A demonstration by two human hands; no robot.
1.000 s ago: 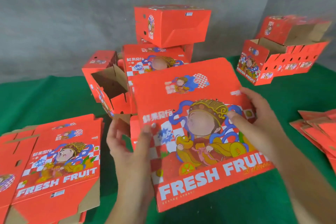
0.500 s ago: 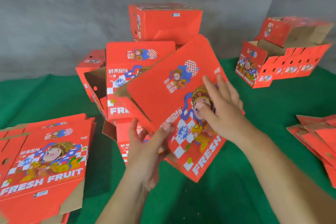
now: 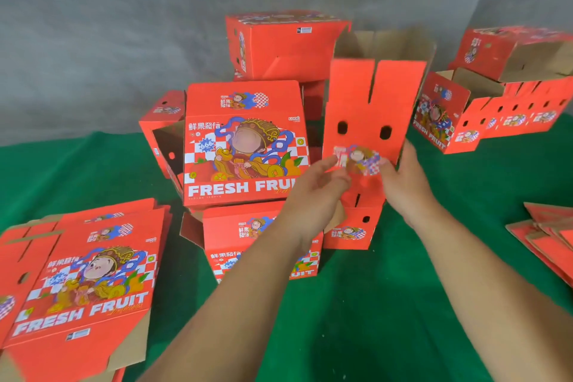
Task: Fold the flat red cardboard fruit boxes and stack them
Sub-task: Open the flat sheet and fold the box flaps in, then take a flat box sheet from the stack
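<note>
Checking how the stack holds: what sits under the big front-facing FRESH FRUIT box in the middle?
The FRESH FRUIT box rests on another folded red box. The left forearm covers part of that lower box, so its right half and footing are hidden.

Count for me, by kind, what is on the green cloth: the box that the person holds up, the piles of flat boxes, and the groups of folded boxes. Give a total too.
Box held upright: 1
Piles of flat boxes, left and right: 2
Groups of folded boxes, middle and right: 2
Total: 5
</note>
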